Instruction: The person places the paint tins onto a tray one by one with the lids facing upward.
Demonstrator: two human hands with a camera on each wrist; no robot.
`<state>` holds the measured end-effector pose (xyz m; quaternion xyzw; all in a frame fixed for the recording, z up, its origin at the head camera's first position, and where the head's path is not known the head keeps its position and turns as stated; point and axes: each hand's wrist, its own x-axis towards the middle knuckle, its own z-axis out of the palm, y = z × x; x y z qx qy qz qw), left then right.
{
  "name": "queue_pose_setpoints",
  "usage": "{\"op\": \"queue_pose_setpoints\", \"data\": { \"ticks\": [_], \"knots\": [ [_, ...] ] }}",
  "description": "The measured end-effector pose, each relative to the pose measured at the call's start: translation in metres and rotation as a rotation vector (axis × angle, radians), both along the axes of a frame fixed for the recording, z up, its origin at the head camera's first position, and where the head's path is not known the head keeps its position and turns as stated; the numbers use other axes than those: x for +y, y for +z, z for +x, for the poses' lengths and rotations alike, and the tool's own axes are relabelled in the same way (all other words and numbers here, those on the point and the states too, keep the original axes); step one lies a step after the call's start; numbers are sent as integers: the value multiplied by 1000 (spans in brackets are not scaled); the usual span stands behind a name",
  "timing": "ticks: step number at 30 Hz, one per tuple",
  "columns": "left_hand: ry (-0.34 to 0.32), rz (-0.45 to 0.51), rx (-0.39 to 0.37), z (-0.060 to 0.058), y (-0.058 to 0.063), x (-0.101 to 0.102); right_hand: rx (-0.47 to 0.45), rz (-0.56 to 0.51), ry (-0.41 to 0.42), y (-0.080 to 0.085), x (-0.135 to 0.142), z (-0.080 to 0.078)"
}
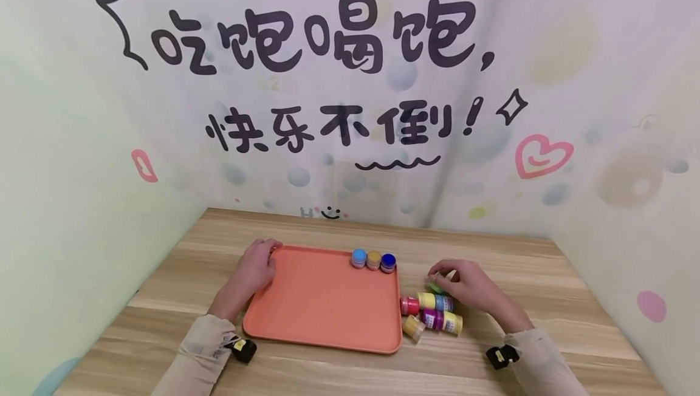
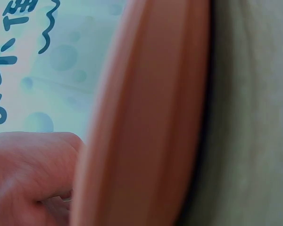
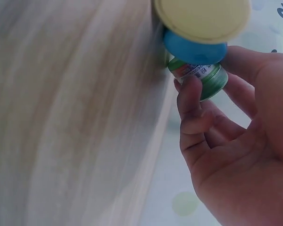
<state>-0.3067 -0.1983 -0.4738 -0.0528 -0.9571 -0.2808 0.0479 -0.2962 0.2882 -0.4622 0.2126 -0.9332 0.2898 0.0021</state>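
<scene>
The right hand (image 1: 471, 285) pinches a green jar (image 3: 215, 83), more jars (image 1: 432, 319) near it; the left hand (image 1: 255, 269) touches the orange tray (image 1: 328, 305), its grip too hidden to tell.

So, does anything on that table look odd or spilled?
I see no spill or damage. Only the ochre jar looks askew: it lies on its side, slanted, by the near right corner of the orange tray, whose three jars stand upright in a row.
</scene>
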Motion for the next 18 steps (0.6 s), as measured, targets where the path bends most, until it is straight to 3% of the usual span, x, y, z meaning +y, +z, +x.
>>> {"op": "queue_pose_setpoints", "data": {
  "ticks": [3, 10, 18],
  "knots": [
    [-3, -4, 4, 0, 0, 0, 4, 8, 5, 0, 1, 1],
    [-6, -4, 8, -3, -1, -1, -106, 6, -43, 4, 1, 4],
    [-10, -8, 10, -5, -2, -2, -107, 12, -10, 6, 2, 5]
  ]
}}
